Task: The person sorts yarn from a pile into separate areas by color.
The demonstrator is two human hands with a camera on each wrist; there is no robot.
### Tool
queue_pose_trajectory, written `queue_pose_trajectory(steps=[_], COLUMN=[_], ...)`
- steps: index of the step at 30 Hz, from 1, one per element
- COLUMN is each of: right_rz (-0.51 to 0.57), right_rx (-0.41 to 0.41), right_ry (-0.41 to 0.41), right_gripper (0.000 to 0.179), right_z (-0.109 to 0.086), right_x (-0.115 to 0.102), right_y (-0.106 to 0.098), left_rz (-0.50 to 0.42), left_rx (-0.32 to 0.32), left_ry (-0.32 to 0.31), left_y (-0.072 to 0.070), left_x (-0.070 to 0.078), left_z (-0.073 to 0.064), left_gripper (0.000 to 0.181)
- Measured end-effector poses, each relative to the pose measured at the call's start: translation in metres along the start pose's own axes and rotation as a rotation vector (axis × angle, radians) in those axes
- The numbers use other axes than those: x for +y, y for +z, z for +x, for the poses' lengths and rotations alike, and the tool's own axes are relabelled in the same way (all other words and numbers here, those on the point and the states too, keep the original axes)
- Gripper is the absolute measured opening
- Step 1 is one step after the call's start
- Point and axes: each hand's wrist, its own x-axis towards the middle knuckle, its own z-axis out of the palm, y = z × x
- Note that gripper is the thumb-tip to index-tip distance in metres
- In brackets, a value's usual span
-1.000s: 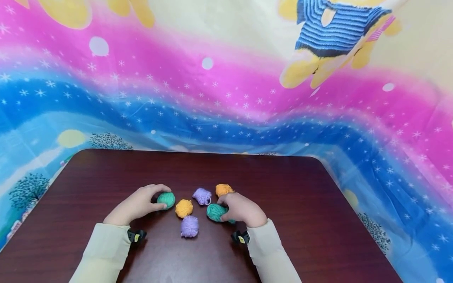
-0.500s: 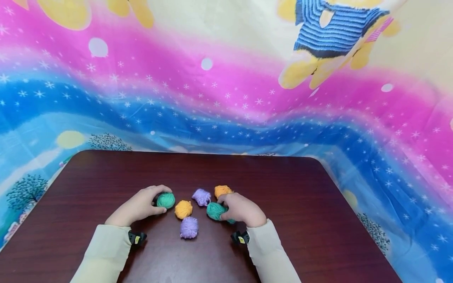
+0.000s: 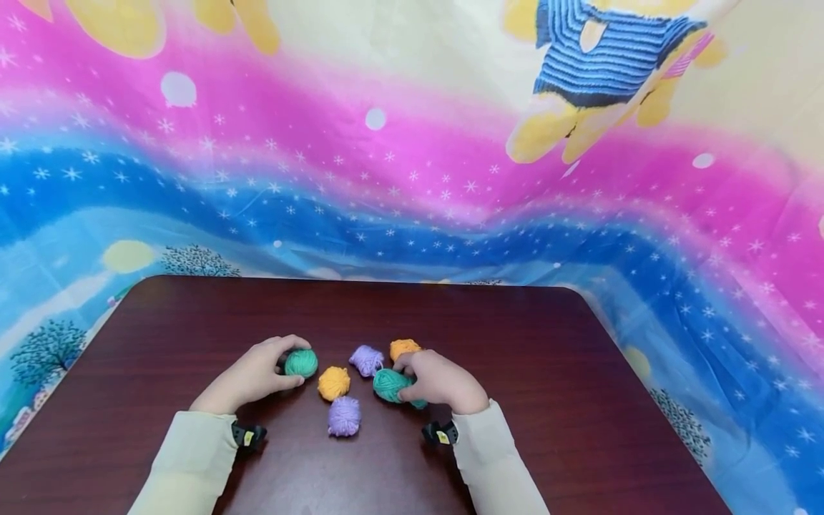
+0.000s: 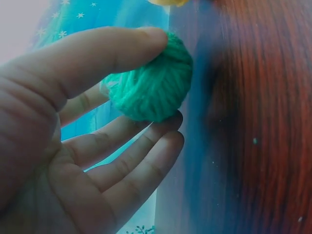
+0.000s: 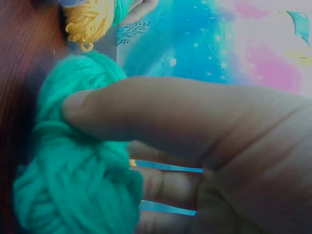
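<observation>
On the left, my left hand (image 3: 254, 375) pinches a small green yarn ball (image 3: 300, 363) between thumb and fingers. Its thumb lies on one side of the yarn and the fingertips support the other, as the left wrist view shows. My right hand (image 3: 444, 383) grips a second, longer green yarn ball (image 3: 390, 385), thumb pressed on its near side; in the right wrist view this wound yarn (image 5: 78, 180) hides parts of the fingers. Between the hands sit an orange yarn ball (image 3: 334, 384) and a purple yarn ball (image 3: 344, 416) just in front of it.
Farther back are another purple yarn ball (image 3: 367, 360) and another orange yarn ball (image 3: 403, 349), the latter partly behind the right hand. All rest on a dark reddish-brown table (image 3: 515, 343) with rounded far corners. A colourful printed cloth (image 3: 412, 179) hangs behind it.
Over the last second the left thumb has slid slightly lower on its green ball. The right hand and its yarn ball have barely moved. The head view has tilted a touch.
</observation>
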Motion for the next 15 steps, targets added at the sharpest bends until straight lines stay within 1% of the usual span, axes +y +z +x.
queue_pose_trajectory(steps=[3, 7, 10, 15], right_rz=[0.021, 0.075, 0.107, 0.129], right_rx=[0.019, 0.055, 0.083, 0.129], right_ry=[-0.035, -0.071, -0.084, -0.087], right_gripper=[0.035, 0.036, 0.038, 0.04], right_z=[0.0006, 0.0027, 0.0056, 0.0089], right_x=[0.0007, 0.0016, 0.002, 0.0018], right_y=[0.0001, 0.0, 0.001, 0.0044], left_rz=[-0.028, -0.075, -0.101, -0.117], left_rx=[0.021, 0.042, 0.057, 0.095], left_ry=[0.004, -0.003, -0.033, -0.071], left_y=[0.0, -0.0004, -0.0006, -0.0011], left_x=[0.0008, 0.0022, 0.003, 0.0023], left_z=[0.0003, 0.0019, 0.0029, 0.0033], left_gripper=[0.044, 0.045, 0.046, 0.048])
